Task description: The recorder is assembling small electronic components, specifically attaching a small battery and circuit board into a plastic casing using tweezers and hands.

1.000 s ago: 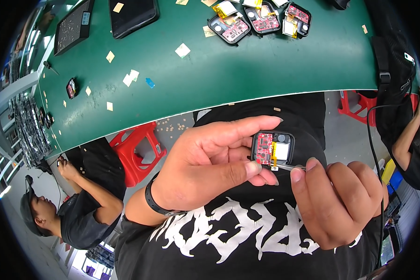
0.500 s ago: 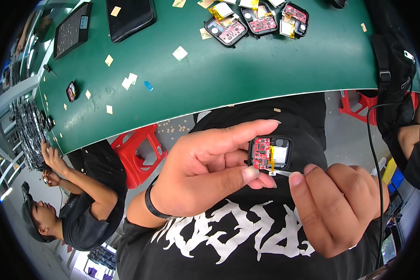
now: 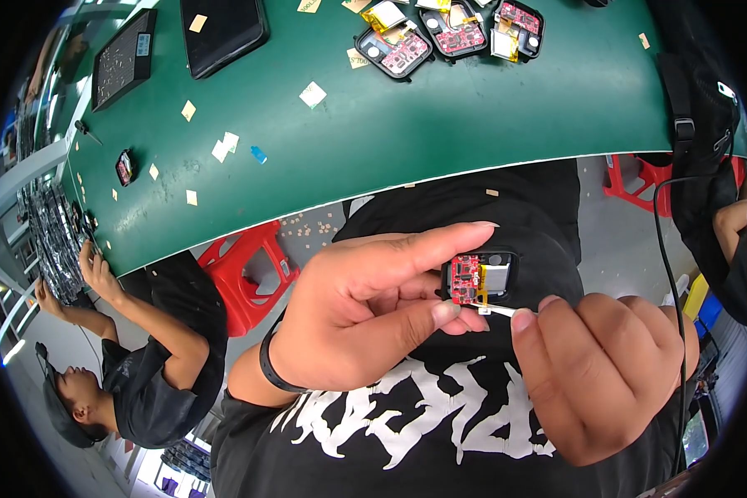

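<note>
In front of my body, my left hand (image 3: 373, 290) grips a small black device casing (image 3: 513, 274) between its thumb and fingers. Inside the casing lie a red circuit board (image 3: 465, 280) and a silver battery pouch (image 3: 496, 278) with yellow tape. A short ribbon cable with a white end (image 3: 484, 310) sticks out at the near side. My right hand (image 3: 598, 365) pinches slim metal tweezers (image 3: 501, 310) between thumb and forefinger. Their tips reach the ribbon cable's white end; whether they clamp it, I cannot tell.
Several open casings (image 3: 394, 54) with boards and batteries lie on the green table (image 3: 373, 133). A black tray (image 3: 124, 60), a dark slab-like tray (image 3: 224, 33) and paper scraps (image 3: 313, 95) are there too. A co-worker (image 3: 149, 357) sits at left near a red stool (image 3: 253, 278). A black bag (image 3: 697, 124) hangs at right.
The casing is tilted slightly differently in my left hand, and the battery looks darker. The tweezers stay at the ribbon cable. The co-worker's hands have moved apart.
</note>
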Demonstrator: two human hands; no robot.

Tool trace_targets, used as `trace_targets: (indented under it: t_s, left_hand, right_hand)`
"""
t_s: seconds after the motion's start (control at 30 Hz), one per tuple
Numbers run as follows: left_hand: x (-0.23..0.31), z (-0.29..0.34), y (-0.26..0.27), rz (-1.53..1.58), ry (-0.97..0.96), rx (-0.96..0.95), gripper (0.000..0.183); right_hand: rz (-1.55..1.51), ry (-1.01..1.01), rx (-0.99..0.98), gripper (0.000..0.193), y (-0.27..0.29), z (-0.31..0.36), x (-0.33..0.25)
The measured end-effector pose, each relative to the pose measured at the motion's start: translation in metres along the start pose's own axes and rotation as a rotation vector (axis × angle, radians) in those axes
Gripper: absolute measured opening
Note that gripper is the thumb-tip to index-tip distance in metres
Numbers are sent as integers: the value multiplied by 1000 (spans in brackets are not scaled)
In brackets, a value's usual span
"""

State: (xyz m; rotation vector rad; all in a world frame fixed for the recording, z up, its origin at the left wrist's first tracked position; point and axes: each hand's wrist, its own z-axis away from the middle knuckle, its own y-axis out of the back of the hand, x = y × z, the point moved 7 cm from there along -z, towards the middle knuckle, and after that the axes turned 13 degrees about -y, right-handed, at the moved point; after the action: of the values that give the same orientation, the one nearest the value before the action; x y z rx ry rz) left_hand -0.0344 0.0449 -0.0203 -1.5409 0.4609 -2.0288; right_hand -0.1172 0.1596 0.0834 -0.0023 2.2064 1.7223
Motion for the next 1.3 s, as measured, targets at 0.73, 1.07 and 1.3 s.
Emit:
trace_targets:
  t_s: [0.73, 1.07, 1.3]
  left_hand:
    - [10, 1, 0, -122, -42, -30, 58]
    - [6, -5, 14, -112, -215, 216, 34]
    - [12, -1, 20, -80, -210, 258, 32]
  right_hand:
    - [26, 212, 73, 22, -2, -1, 0]
    - [132, 166, 118, 23, 4, 4, -6]
    - [-227, -211, 123, 40, -2, 8, 40]
